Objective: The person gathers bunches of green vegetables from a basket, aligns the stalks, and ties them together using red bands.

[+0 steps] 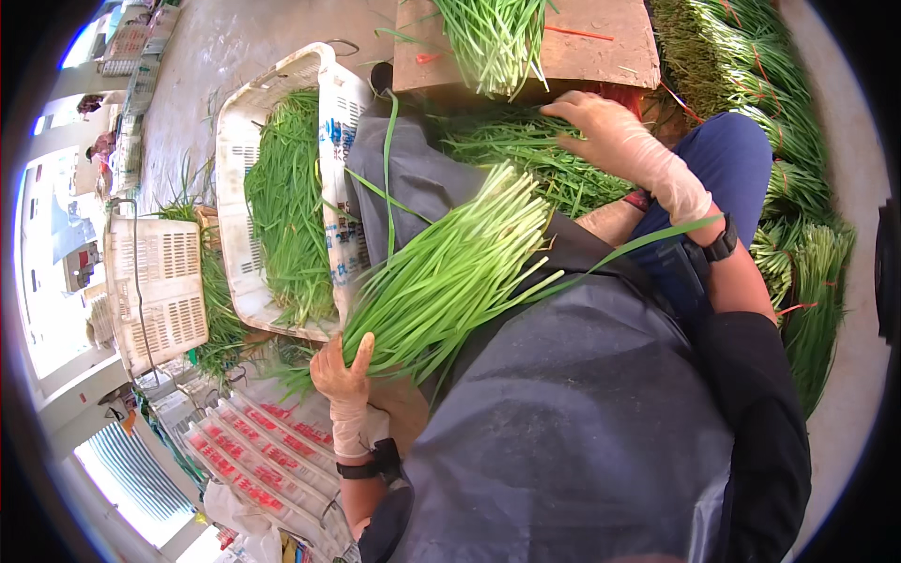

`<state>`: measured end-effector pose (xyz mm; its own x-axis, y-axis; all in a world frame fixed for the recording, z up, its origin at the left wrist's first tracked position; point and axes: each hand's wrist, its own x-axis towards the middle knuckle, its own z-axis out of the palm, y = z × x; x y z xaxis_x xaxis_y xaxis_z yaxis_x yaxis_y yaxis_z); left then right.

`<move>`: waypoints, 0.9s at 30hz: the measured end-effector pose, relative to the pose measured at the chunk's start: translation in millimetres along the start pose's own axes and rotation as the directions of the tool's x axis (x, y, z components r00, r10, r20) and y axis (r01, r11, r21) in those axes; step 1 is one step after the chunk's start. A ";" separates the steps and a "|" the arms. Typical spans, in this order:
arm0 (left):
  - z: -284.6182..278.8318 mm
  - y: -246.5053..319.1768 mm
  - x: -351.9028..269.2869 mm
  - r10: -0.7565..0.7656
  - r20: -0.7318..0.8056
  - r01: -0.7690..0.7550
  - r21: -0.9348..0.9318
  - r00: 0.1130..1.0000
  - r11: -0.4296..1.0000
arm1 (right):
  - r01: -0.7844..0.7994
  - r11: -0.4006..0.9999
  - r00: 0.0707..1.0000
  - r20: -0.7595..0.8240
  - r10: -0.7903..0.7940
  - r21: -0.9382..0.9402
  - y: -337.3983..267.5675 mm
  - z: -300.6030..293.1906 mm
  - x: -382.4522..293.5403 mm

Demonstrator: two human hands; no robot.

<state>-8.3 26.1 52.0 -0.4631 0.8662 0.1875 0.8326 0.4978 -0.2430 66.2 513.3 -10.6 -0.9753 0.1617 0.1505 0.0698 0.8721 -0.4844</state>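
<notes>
A loose bunch of garlic chives (450, 274) lies across the apron on my lap, its pale cut ends towards the upper right. My left hand (345, 373), in a thin glove, grips the green leaf tips at the lower left of the bunch. My right hand (605, 134), gloved too, is raised with its fingers apart and holds nothing. It is above loose green leaves (570, 176) heaped between my legs, near a wooden board (591, 56). Another bunch of chives (493, 42) rests on that board beside red ties.
At the left stands a white plastic crate (271, 320) filled with green leaves, with another crate (158, 288) farther left. Tied bundles of chives (788, 141) are stacked along the right. Stacked white crates with red writing (260, 450) lie at the lower left.
</notes>
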 end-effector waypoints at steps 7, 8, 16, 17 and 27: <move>14.2 -13.1 -0.7 0.031 -0.025 -0.031 -0.001 0.999 1.000 | -0.123 0.852 0.822 0.533 -0.201 0.509 -85.4 15.8 39.1; 16.6 -13.8 -2.4 0.031 -0.043 -0.031 -0.006 0.999 1.000 | -0.123 0.853 0.818 0.538 -0.202 0.508 -87.8 13.1 41.2; 24.0 -16.9 -10.0 -0.011 -0.024 0.009 -0.067 1.000 0.998 | -0.508 0.400 0.827 0.561 -0.019 0.763 -59.0 19.1 44.1; 25.2 -17.0 -9.2 -0.008 -0.026 0.006 -0.077 1.000 0.997 | -0.479 0.456 0.860 0.506 0.072 0.750 -53.5 22.2 44.7; 26.9 -17.7 -0.9 -0.025 -0.038 0.020 -0.113 0.999 0.993 | -0.509 0.480 0.807 0.590 -0.023 0.714 -70.7 22.2 50.4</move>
<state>-30.8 17.7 30.5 -0.4718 0.8514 0.2293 0.8520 0.5071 -0.1299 7.5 449.5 12.1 -0.9125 -0.1616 -0.3759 0.3799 0.0068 -0.9250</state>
